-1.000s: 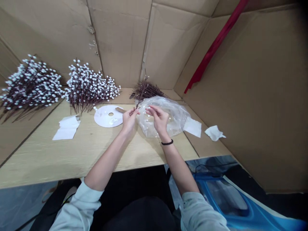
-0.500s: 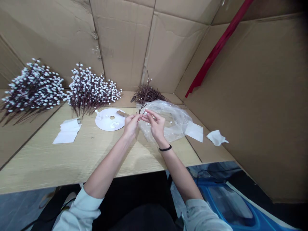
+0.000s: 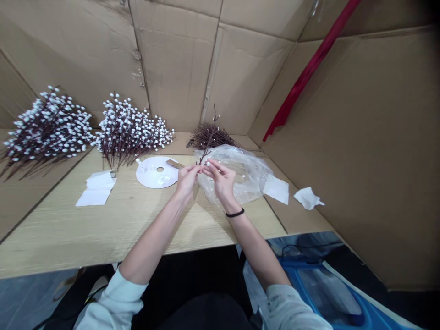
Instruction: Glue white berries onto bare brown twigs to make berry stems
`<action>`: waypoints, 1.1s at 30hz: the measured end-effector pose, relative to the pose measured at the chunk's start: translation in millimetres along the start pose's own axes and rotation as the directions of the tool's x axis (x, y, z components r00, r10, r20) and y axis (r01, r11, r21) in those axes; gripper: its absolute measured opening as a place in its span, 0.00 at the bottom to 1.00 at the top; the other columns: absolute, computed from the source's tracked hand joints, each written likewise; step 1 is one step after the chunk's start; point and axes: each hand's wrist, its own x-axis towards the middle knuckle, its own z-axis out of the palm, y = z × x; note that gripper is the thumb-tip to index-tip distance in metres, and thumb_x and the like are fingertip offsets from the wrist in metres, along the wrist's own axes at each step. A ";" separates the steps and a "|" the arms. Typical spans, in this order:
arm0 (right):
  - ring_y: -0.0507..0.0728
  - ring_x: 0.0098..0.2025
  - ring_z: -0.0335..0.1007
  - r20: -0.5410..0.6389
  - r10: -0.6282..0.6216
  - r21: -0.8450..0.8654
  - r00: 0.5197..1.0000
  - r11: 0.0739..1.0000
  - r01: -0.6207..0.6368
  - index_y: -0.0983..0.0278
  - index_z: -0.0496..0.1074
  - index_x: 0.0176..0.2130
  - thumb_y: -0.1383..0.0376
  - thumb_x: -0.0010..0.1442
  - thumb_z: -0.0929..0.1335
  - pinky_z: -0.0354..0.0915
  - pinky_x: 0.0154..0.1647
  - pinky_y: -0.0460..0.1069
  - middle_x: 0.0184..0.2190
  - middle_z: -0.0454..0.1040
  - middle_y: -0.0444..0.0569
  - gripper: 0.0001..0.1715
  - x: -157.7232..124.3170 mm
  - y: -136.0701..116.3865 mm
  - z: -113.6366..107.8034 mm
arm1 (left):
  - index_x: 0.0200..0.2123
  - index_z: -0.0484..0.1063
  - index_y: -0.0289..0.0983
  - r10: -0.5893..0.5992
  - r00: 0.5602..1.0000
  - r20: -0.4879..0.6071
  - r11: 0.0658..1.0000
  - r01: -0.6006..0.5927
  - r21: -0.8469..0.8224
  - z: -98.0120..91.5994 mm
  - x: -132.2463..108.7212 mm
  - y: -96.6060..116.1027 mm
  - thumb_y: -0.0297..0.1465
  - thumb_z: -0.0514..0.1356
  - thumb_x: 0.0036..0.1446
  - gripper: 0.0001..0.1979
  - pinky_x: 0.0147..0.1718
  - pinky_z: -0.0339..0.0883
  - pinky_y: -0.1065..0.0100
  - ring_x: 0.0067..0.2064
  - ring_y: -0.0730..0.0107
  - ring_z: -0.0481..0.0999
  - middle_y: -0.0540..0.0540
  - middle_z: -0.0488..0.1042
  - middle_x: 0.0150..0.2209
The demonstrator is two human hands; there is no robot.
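My left hand (image 3: pixel 187 179) pinches the lower end of a thin brown twig (image 3: pixel 208 145), which stands tilted upward. My right hand (image 3: pixel 219 179) meets it there, its fingertips closed at the twig, where a small white bud shows. Behind my right hand lies a clear plastic bag (image 3: pixel 245 176) holding loose white buds. Left of my left hand is a white round disc (image 3: pixel 148 173) with a centre hole. Bare brown twigs (image 3: pixel 209 136) lie bunched behind the bag. Two bundles of white-budded pussy willow stems (image 3: pixel 129 130) lie further left.
Folded white paper (image 3: pixel 96 195) lies on the light wood table (image 3: pixel 137 224), and a crumpled white tissue (image 3: pixel 307 198) lies right of the bag. Cardboard walls (image 3: pixel 175 68) rise behind and right, with a red strip (image 3: pixel 309 73) along one. A blue object (image 3: pixel 319 288) sits below the table edge.
My hands have drawn closer, and their fingertips now meet at the twig's lower end. The view has shifted slightly.
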 end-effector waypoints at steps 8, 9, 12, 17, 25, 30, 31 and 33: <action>0.57 0.36 0.75 0.005 -0.009 -0.027 1.000 1.000 0.009 0.64 0.76 0.31 0.59 0.42 0.72 0.69 0.45 0.57 0.32 0.78 0.48 0.14 -1.3 1.2 2.1 | 0.18 0.65 0.33 0.018 1.000 0.018 1.000 -0.018 -0.015 -0.6 0.4 -0.6 0.31 0.61 0.39 0.09 0.16 0.38 0.74 0.16 0.85 0.49 0.56 0.55 0.14; 0.57 0.36 0.75 0.008 -0.007 -0.033 1.000 0.999 0.008 0.64 0.76 0.31 0.59 0.42 0.72 0.69 0.46 0.57 0.32 0.78 0.48 0.15 -1.1 1.6 1.8 | 0.18 0.65 0.33 0.019 1.000 0.015 1.000 -0.019 -0.011 -0.7 0.5 -0.5 0.32 0.61 0.39 0.09 0.16 0.38 0.74 0.16 0.85 0.49 0.56 0.55 0.14; 0.57 0.36 0.75 0.022 -0.004 -0.032 1.000 0.999 0.005 0.64 0.76 0.32 0.58 0.42 0.72 0.69 0.46 0.57 0.33 0.78 0.48 0.16 0.4 2.7 1.1 | 0.18 0.65 0.33 0.018 1.000 0.025 1.000 -0.017 -0.014 -1.5 0.9 0.1 0.32 0.62 0.38 0.09 0.16 0.38 0.74 0.16 0.85 0.50 0.56 0.57 0.15; 0.57 0.33 0.75 0.009 0.004 -0.025 1.000 1.000 -0.004 0.65 0.76 0.33 0.58 0.42 0.72 0.70 0.44 0.57 0.31 0.78 0.47 0.17 2.4 2.2 1.0 | 0.21 0.67 0.33 0.019 0.998 0.065 1.000 -0.020 0.023 -3.9 2.3 -0.4 0.33 0.61 0.40 0.09 0.15 0.38 0.75 0.16 0.85 0.50 0.55 0.60 0.16; 0.56 0.34 0.75 0.013 -0.016 -0.083 1.000 0.996 0.017 0.64 0.75 0.34 0.56 0.43 0.71 0.71 0.42 0.56 0.34 0.77 0.48 0.19 1.1 2.5 -0.6 | 0.37 0.66 0.35 0.113 0.991 0.068 0.993 -0.115 0.023 -5.7 10.1 -8.0 0.35 0.62 0.42 0.18 0.20 0.57 0.77 0.21 0.79 0.66 0.51 0.69 0.23; 0.55 0.33 0.75 0.025 -0.035 -0.129 0.999 0.991 0.038 0.65 0.74 0.34 0.56 0.45 0.70 0.72 0.39 0.53 0.34 0.77 0.49 0.18 -0.4 1.7 0.3 | 0.35 0.66 0.34 0.157 0.984 0.079 0.987 -0.158 0.008 -5.0 12.7 -10.8 0.35 0.61 0.43 0.15 0.22 0.59 0.76 0.23 0.78 0.69 0.49 0.70 0.26; 0.54 0.32 0.74 0.020 -0.050 -0.149 0.999 0.987 0.053 0.65 0.74 0.35 0.56 0.46 0.69 0.72 0.37 0.52 0.34 0.77 0.49 0.18 -0.8 0.7 0.0 | 0.35 0.67 0.34 0.178 0.982 0.066 0.983 -0.180 0.020 -5.0 12.6 -10.8 0.35 0.61 0.43 0.15 0.20 0.57 0.76 0.23 0.79 0.68 0.49 0.70 0.27; 0.53 0.32 0.74 -0.015 -0.112 -0.211 0.994 0.972 0.107 0.65 0.72 0.38 0.57 0.47 0.68 0.72 0.35 0.50 0.35 0.76 0.49 0.18 -1.3 -2.0 -1.4 | 0.33 0.67 0.35 0.220 0.975 0.039 0.973 -0.222 0.060 -5.4 11.8 -10.1 0.36 0.61 0.44 0.13 0.18 0.55 0.77 0.22 0.80 0.66 0.49 0.70 0.30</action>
